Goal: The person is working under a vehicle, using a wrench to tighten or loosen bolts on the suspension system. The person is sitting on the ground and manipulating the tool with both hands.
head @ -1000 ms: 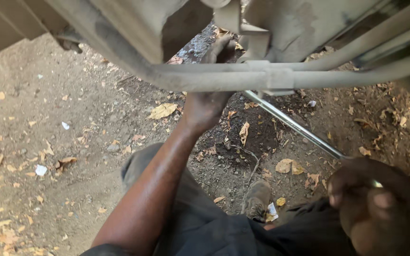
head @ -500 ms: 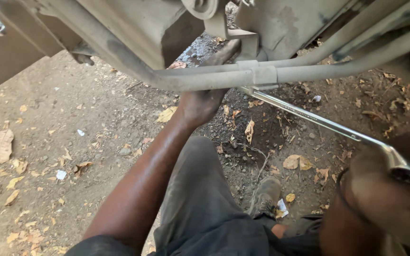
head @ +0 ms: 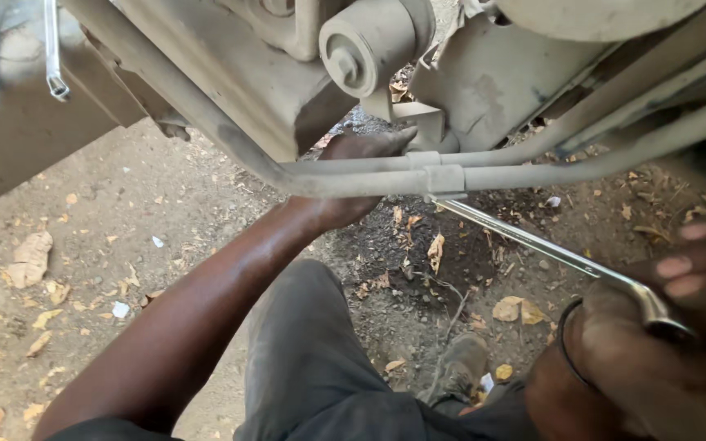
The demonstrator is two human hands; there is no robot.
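Low and to the right, a long metal wrench (head: 557, 255) runs on a slant from the near right corner up and leftward, its far tip vanishing behind the grey pipes (head: 386, 173) that cross the underside of the vehicle. What that tip sits on cannot be seen; the clamp (head: 443, 175) on the pipes covers it. The near end bends into a socket head, and the right hand (head: 655, 351) is curled around it, fingers wrapped tight on the bar. That hand is close to the camera, blurred, and cut off by the right and lower edges, so the exact finger placement is hard to read. A dark band circles its wrist.

Farther in, the left hand (head: 353, 175) reaches up under the pipes, just left of the clamp. Its fingers go behind the pipes and a small metal bracket (head: 414, 118), so only the back of the hand and a few knuckles show; whether it grips anything or merely presses against the metal, I cannot tell. The forearm stretches back toward the near left corner.

Above, a dusty frame beam (head: 222, 90) and a round cylinder (head: 369, 37) fill the top of the view, both cut by the upper edge. Two thin metal rods (head: 18, 57) hang at far left. Below lie the person's grey trousers (head: 312, 359), one shoe (head: 459, 367), and dirt ground (head: 124, 212) strewn with dry leaves.
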